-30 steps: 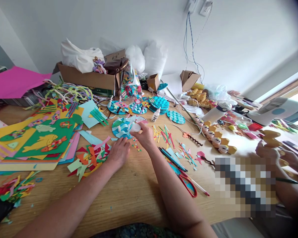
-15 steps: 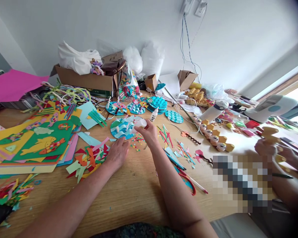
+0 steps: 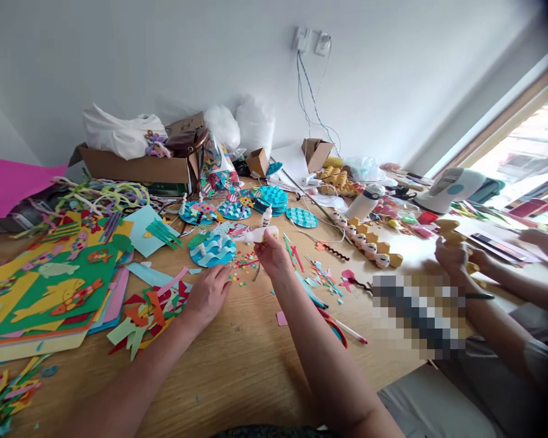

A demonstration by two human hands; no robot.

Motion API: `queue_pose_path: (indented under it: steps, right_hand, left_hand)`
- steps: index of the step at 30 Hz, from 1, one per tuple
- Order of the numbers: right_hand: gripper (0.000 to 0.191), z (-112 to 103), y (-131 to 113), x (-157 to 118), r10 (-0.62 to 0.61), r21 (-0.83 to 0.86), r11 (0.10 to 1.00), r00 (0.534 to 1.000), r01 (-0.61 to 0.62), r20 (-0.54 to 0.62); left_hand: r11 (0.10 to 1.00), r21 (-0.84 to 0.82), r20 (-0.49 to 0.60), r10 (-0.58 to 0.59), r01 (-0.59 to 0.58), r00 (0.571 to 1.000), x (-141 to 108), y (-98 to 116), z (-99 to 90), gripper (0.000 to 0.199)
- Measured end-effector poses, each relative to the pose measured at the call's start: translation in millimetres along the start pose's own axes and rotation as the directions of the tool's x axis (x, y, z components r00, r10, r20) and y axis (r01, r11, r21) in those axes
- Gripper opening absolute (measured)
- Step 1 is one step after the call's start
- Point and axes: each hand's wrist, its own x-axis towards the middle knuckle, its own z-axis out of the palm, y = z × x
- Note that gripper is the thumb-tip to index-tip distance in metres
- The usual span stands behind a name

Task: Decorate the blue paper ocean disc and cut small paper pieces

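Observation:
My right hand [image 3: 274, 254] is closed around a small white glue bottle [image 3: 257, 235], which lies sideways in the grip with its tip to the left. My left hand [image 3: 207, 293] rests on the wooden table [image 3: 237, 371], fingers stretched out, at the lower edge of a round blue disc [image 3: 212, 250] with pale wavy strips. Small confetti-like bits [image 3: 241, 275] are scattered between my hands. Behind my right hand stands another white bottle [image 3: 267, 216] with a pointed nozzle.
Left are coloured sheets with paper fish [image 3: 68, 280] and paper scraps [image 3: 153, 310]. Decorated blue discs [image 3: 198, 212] and a disc stack [image 3: 273, 201] stand behind. Scissors [image 3: 338, 331] lie right, before a row of yellow figures [image 3: 369, 246]. Other people's hands [image 3: 452, 258] work at far right.
The view has turned to the right. My right hand has drawn back from over the blue disc, and the glue bottle is now right of it. My left hand stays near the disc's lower edge.

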Motion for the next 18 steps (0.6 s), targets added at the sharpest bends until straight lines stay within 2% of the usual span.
queue_pose_path:
  steps: [5, 11, 16, 18]
  right_hand:
    - [0.013, 1, 3, -19, 0.132, 0.186, 0.974, 0.991, -0.128, -0.011]
    - [0.008, 7, 10, -41, 0.268, 0.322, 0.908, 0.962, -0.268, 0.043]
    - [0.01, 9, 14, -49, 0.286, 0.378, 0.88, 0.956, -0.288, 0.064]
    - [0.009, 12, 18, -53, 0.286, 0.388, 0.874, 0.955, -0.292, 0.074]
  left_hand:
    - [0.955, -0.293, 0.032, -0.03, 0.038, 0.999, 10, 16, -0.2, 0.041]
    - [0.848, -0.526, 0.009, -0.067, 0.062, 0.998, 15, 47, 14.0, 0.056]
    - [0.627, -0.754, 0.052, -0.241, 0.197, 0.969, 2, 67, 17.0, 0.053]
    - [0.581, -0.78, 0.07, -0.285, 0.23, 0.956, -2, 69, 14.4, 0.053]
